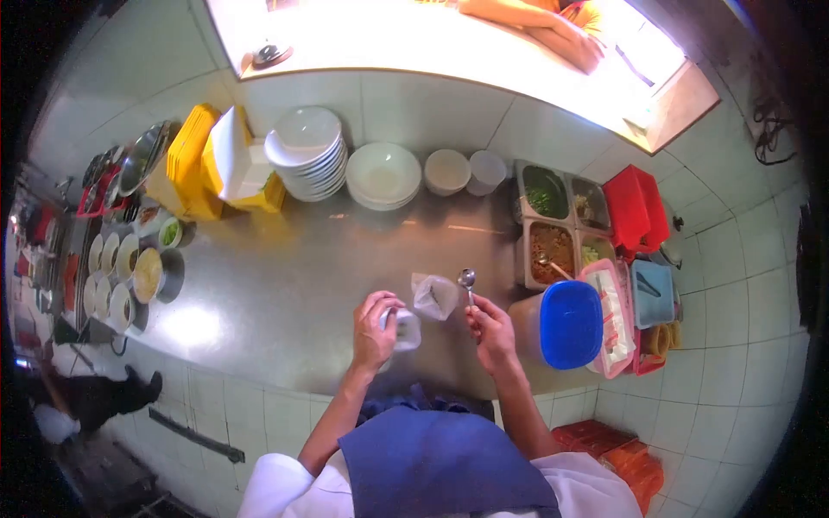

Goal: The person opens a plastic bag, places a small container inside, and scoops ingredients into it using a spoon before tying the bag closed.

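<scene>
My left hand (376, 332) is closed around a small translucent plastic container (405, 331) near the front edge of the steel counter. Its contents are hard to make out. Between my hands lies a small clear plastic bag (434, 297) with something dark inside, touching neither hand. In my right hand (490, 332) a metal spoon (467, 281) is held by its handle, bowl up and away from me. Just right of that hand stands a tub with a blue lid (571, 324).
Stacked white plates (304, 142) and bowls (384, 173) line the back wall. At right are metal food pans (550, 246), a red bin (635, 207) and a pink tray (610, 324). Small bowls (121, 306) stand left. Beyond the serving window rests another person's arm (544, 26).
</scene>
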A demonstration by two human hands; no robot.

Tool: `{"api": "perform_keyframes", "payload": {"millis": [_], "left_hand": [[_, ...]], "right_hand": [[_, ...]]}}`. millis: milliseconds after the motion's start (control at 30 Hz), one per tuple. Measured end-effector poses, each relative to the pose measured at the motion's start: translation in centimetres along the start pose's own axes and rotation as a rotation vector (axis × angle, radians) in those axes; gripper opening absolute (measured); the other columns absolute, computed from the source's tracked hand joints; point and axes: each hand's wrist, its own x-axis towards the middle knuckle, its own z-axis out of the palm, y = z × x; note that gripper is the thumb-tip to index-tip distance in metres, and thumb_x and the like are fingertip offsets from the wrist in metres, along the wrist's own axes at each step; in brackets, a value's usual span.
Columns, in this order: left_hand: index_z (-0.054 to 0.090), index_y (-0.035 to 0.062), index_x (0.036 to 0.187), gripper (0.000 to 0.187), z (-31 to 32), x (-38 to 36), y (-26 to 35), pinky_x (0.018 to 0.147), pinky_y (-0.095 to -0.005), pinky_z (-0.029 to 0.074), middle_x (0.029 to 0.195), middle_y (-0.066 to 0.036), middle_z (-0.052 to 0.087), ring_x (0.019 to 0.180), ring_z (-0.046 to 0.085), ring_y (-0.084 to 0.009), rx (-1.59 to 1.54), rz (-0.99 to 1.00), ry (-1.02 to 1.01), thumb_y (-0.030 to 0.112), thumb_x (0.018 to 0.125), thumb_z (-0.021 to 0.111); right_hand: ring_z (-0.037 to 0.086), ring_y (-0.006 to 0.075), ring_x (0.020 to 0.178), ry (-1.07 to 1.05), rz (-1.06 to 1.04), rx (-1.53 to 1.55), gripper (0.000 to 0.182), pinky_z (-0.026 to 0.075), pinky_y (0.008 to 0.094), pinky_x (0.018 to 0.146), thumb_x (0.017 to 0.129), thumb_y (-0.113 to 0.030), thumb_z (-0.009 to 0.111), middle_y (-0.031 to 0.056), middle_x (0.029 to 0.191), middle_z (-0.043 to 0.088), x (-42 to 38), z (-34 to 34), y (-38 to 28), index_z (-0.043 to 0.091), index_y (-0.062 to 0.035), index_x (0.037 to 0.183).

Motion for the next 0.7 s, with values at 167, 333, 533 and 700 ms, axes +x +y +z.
{"api": "perform_keyframes", "payload": {"millis": [167,333,533,700], "left_hand": [[0.069,0.0001,0.093,0.017,-2.3,2.7,-1.7,0.085,-0.0358,0.054,0.105,-0.015,0.064,0.097,0.065,-0.029,-0.043,-0.005,0.177,-0.01,0.086,0.059],[0.068,-0.0003,0.089,0.015,-5.4,-0.5,-6.9,0.083,-0.0379,0.053,0.103,-0.016,0.062,0.097,0.064,-0.031,0.164,-0.039,0.133,-0.009,0.087,0.057],[0.068,-0.0002,0.085,0.014,-8.9,-7.2,-11.0,0.077,-0.0365,0.053,0.102,-0.014,0.059,0.088,0.064,-0.0288,0.241,-0.225,0.241,-0.009,0.085,0.057],[0.063,-0.0033,0.08,0.013,-10.1,-11.3,-11.2,0.072,-0.0361,0.05,0.094,-0.013,0.057,0.082,0.062,-0.0271,0.321,-0.334,0.38,-0.008,0.086,0.052]], "right_hand": [[0.055,0.007,0.07,0.038,-0.434,-0.264,0.036,0.044,0.0215,0.06,0.095,-0.005,0.062,0.004,0.091,0.067,3.3,-0.5,-14.1,0.061,0.0005,0.131],[0.069,0.0179,0.075,0.27,-0.751,-1.381,0.036,0.055,0.0348,0.07,0.089,-0.001,0.058,0.0145,0.078,0.07,18.1,-9.0,-22.0,0.07,-0.0063,0.123],[0.07,0.0379,0.099,0.438,-0.501,-2.021,0.022,0.057,0.0483,0.085,0.086,-0.011,0.064,0.0195,0.103,0.072,29.3,-12.9,-20.5,0.072,-0.0043,0.106],[0.069,0.0382,0.104,0.362,-0.564,-1.981,0.025,0.055,0.047,0.093,0.091,-0.015,0.059,0.0218,0.112,0.07,32.6,-15.9,-16.4,0.072,-0.003,0.109]]}}
